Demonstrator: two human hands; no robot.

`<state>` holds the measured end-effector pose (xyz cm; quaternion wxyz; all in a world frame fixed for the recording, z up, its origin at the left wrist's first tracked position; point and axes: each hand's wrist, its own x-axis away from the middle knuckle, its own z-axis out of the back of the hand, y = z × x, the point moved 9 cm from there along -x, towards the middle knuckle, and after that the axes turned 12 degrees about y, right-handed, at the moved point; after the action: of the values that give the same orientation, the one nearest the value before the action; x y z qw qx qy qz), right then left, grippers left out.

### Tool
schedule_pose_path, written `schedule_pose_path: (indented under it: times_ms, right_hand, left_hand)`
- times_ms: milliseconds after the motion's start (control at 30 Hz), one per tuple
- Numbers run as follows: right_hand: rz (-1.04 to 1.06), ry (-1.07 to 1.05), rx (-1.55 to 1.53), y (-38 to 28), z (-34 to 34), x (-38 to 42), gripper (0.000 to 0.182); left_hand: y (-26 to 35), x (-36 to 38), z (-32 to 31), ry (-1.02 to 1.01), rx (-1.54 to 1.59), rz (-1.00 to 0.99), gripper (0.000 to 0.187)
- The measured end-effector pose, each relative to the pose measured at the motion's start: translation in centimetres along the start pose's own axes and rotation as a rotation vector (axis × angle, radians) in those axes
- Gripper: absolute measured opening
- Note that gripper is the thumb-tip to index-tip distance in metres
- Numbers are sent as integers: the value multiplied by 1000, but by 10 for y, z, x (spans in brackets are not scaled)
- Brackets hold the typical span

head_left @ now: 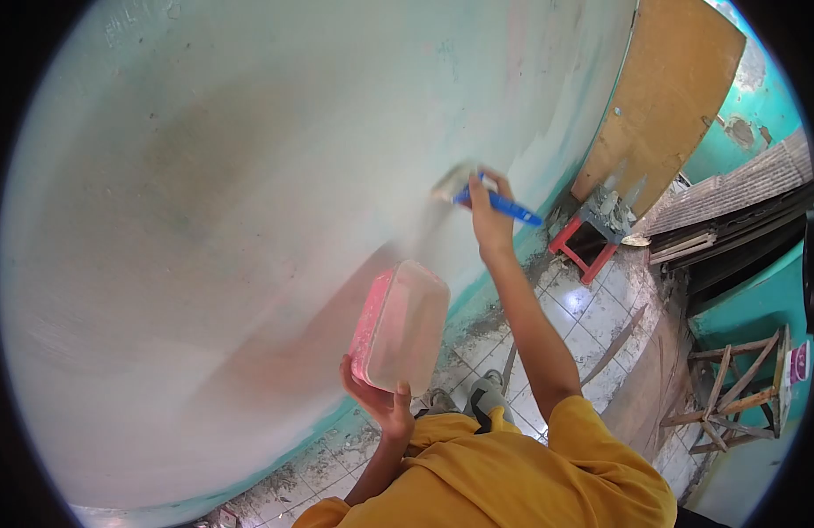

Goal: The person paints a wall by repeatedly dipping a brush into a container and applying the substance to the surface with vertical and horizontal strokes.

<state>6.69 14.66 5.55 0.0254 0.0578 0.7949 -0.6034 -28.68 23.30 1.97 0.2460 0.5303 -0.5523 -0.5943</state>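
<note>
My right hand (492, 211) is closed around the blue handle of a paintbrush (504, 206). Its pale bristles, a little blurred, are up against the whitish wall (275, 176). Lower down, my left hand (382, 400) grips a pink plastic tub (402, 321) by its bottom end, thumb on the near edge and fingers behind. The tub is tilted, its inside coated with a pale film. Its shadow falls on the wall to the left. Patches of turquoise show through the wall's pale coat, mostly along the lower edge.
A red and grey plastic stool (587, 239) stands by the wall beside a leaning brown board (658, 88). Corrugated sheets (732, 194) are stacked at the right. A wooden trestle (732, 392) stands below them. Debris litters the white tiled floor (592, 339).
</note>
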Motion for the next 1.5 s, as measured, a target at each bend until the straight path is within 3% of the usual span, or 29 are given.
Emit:
schedule_pose_path:
  times_ms: [33, 100, 200, 367, 467, 533, 700, 833, 900, 967, 1067, 1233, 1300, 1500]
  right_hand:
    - [0, 2, -1, -29, -7, -4, 41]
    - [51, -39, -352, -76, -17, -7, 40]
    - [23, -26, -455, -56, -9, -7, 38]
    - [-235, 66, -239, 124, 29, 34, 37]
    - [-257, 102, -103, 142, 45, 38, 38]
    - [-194, 108, 0, 103, 40, 33, 39]
    - [111, -50, -215, -70, -19, 15, 40]
    - [147, -118, -252, -117, -8, 38, 40]
    - [147, -88, -258, -114, 12, 62, 31]
    - [222, -236, -70, -108, 24, 90, 23]
    - [132, -397, 22, -83, 27, 129, 17]
    - [91, -370, 129, -52, 14, 147, 15]
    - [155, -375, 395, -43, 12, 147, 16]
    - [66, -308, 226, -43, 39, 147, 12]
  left_hand:
    - [2, 0, -1, 10, -22, -9, 100]
    - [3, 2, -1, 23, -47, -16, 102]
    - [4, 2, 1, 37, -62, -18, 102]
    - [3, 1, 5, 54, -74, -43, 103]
    - [3, 0, 5, 57, -33, -32, 103]
    - [2, 1, 6, 59, -39, -36, 102]
    - [-2, 1, 4, 46, -26, -30, 101]
    - [6, -3, 1, 40, -28, -59, 100]
    - [7, -6, 1, 39, 3, -51, 101]
    - [12, -8, -1, 42, 12, -91, 102]
    - [13, -10, -2, 36, 41, -103, 103]
    - [11, -4, -8, -23, 24, -159, 104]
    - [12, -1, -10, -49, 46, -182, 104]
    - [17, -6, -8, 1, 31, -207, 103]
